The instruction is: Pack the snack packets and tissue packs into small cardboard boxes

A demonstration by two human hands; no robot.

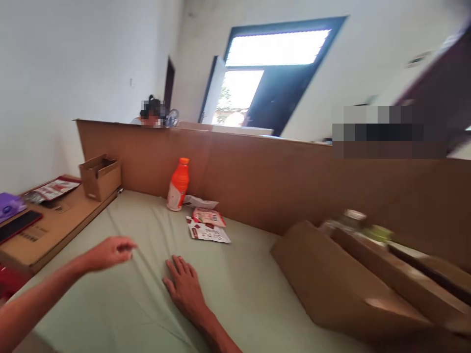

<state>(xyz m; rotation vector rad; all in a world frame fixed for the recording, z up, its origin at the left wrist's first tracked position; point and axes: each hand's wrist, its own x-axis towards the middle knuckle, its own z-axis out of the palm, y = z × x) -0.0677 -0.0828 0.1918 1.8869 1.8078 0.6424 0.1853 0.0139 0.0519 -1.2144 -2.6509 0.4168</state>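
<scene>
My left hand (112,252) is over the left part of a pale green cloth (243,284) that covers the table. Its fingers are half bent, with a gap between index finger and thumb, and nothing shows in them. My right hand (185,287) lies palm down on the cloth, fingers stretched out. Beyond it are a white snack packet (209,233) with dark red print and a pink-and-white packet (209,217). Behind these lies another pale packet (200,202). An orange bottle (179,184) with an orange cap stands upright beside them, near the cardboard wall.
A tall cardboard wall (250,171) borders the far side. At right stand cardboard boxes (342,279) with a jar (353,219) behind. On the left, a flat carton (51,230) carries a small open box (101,179), phone (18,225) and purple pack (11,206). A person (149,115) sits beyond.
</scene>
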